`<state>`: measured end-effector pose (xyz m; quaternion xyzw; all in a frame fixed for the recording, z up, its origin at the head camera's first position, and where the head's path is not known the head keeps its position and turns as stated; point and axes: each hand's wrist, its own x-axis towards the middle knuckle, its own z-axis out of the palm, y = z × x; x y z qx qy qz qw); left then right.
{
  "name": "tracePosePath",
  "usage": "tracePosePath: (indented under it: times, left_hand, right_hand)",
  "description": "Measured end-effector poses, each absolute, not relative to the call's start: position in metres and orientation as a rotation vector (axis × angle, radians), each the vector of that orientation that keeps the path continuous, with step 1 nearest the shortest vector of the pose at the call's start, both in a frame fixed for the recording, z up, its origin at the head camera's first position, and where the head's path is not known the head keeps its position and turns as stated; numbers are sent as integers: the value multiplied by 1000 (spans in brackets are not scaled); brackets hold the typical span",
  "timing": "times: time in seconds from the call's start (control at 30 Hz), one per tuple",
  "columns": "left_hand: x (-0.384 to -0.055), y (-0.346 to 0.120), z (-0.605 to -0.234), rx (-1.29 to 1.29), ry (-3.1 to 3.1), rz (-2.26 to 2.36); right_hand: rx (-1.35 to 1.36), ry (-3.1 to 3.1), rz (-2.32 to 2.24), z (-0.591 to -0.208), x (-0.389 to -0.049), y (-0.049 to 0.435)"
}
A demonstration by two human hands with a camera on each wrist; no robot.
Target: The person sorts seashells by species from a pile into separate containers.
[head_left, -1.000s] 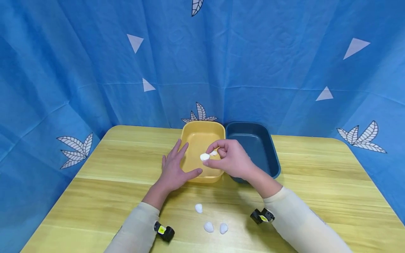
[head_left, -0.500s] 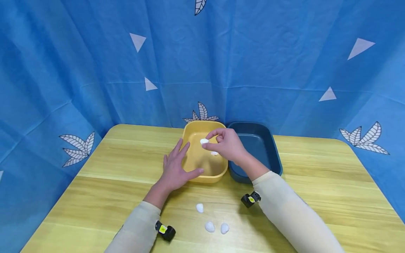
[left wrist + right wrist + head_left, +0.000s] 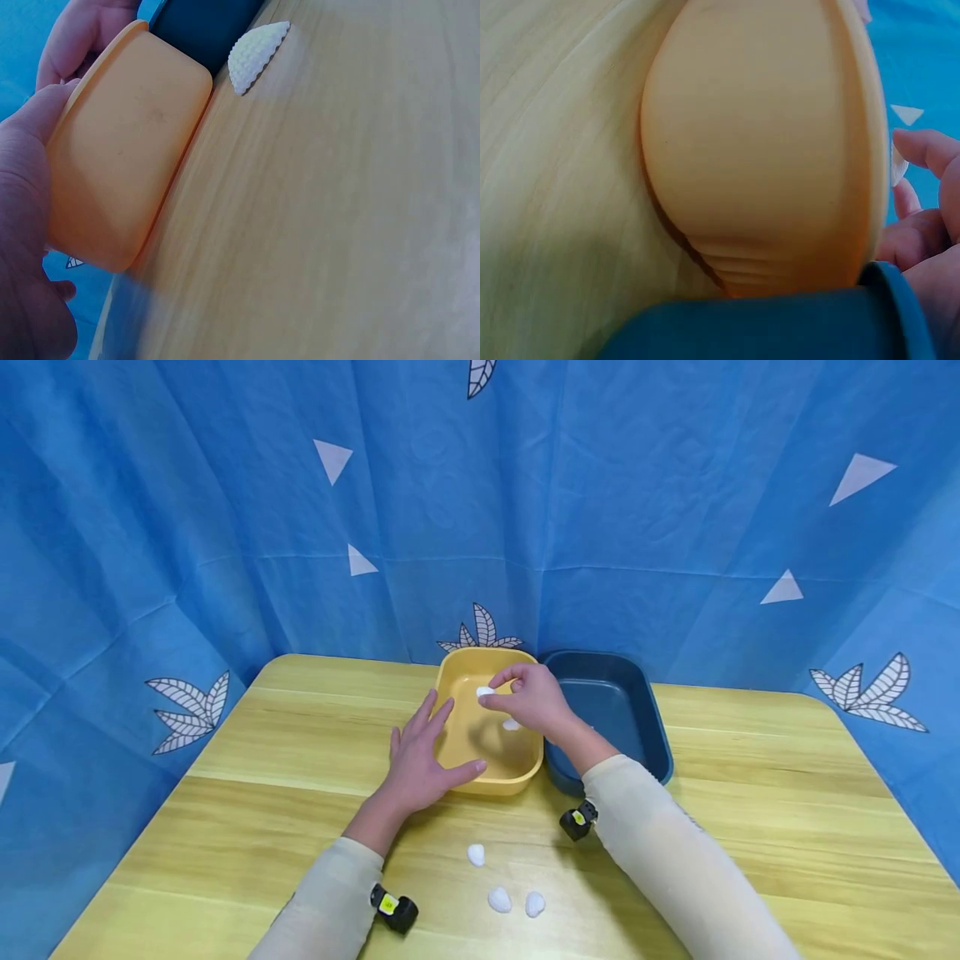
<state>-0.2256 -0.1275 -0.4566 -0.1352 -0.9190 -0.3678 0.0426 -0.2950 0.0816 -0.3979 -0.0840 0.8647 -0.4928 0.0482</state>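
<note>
My right hand (image 3: 534, 703) pinches a white seashell (image 3: 484, 692) between thumb and index finger, over the yellow tray (image 3: 467, 735). In the right wrist view the pinched seashell (image 3: 898, 166) shows edge-on beside the fingertips. Another white seashell (image 3: 511, 724) lies inside the yellow tray, below the right hand. My left hand (image 3: 417, 766) rests at the tray's left side with fingers spread, its thumb along the front rim. The left wrist view shows that thumb (image 3: 46, 109) at the rim. Three white seashells, the left one (image 3: 476, 855) a little farther off, lie on the table in front.
A dark blue tray (image 3: 609, 714) stands right of the yellow tray, close against it. Both sit near the back edge of the wooden table (image 3: 757, 793). Behind hangs a blue curtain (image 3: 645, 518) with printed leaves and triangles.
The right hand has moved away from me with the pinched seashell, toward the back of the yellow tray. The left hand has stayed at the tray's side.
</note>
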Motion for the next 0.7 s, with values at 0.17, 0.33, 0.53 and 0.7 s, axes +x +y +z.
tracePosePath:
  times: [0.17,0.33,0.53,0.7]
  left_hand:
    - [-225,-127,-455,-405,-2824,-1117]
    - [-225,-126,-455,-406,-2811,-1117]
    - [-225,-126,-455,-409,-2806,-1127]
    - [-225,-126,-456,-398,-2805,-1126]
  right_hand:
    - [-238,2636,-1475,-401,-298,78]
    - [-244,2635,-1464,-401,-299,76]
    - [-236,2636,-1432,-401,-299,76]
    - [-234,2652,-1469,-402,-298,79]
